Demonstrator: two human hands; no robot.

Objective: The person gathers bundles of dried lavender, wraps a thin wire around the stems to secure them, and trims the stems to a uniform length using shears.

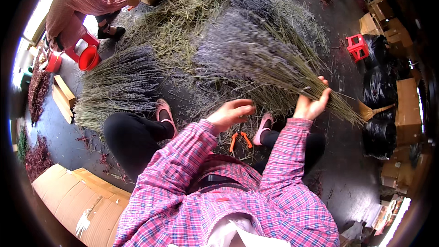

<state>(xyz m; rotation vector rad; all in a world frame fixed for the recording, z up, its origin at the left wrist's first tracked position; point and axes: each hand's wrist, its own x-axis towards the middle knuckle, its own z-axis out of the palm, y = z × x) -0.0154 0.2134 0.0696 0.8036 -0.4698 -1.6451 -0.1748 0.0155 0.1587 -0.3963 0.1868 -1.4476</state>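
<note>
My right hand (310, 104) is palm up around the stems of a large bundle of dried lavender (253, 53). The blurred flower heads point to the upper left, and the stem ends stick out to the lower right. Nothing shows in my left hand (235, 112), which hovers below the bundle with fingers part-bent and blurred. Under it, orange-handled pruning shears (241, 140) lie on the littered floor between my feet. More lavender (118, 85) lies in a spread pile to the left, and another bunch (252, 3) lies behind the held one.
A heap of loose stalks (178, 24) covers the floor ahead. Upper left, a co-worker (80, 3) sits near a red bucket (88, 57). At right are a red stool (357, 48), black plastic bags (379, 85) and a broom (368, 110); a cardboard box (79, 202) is lower left.
</note>
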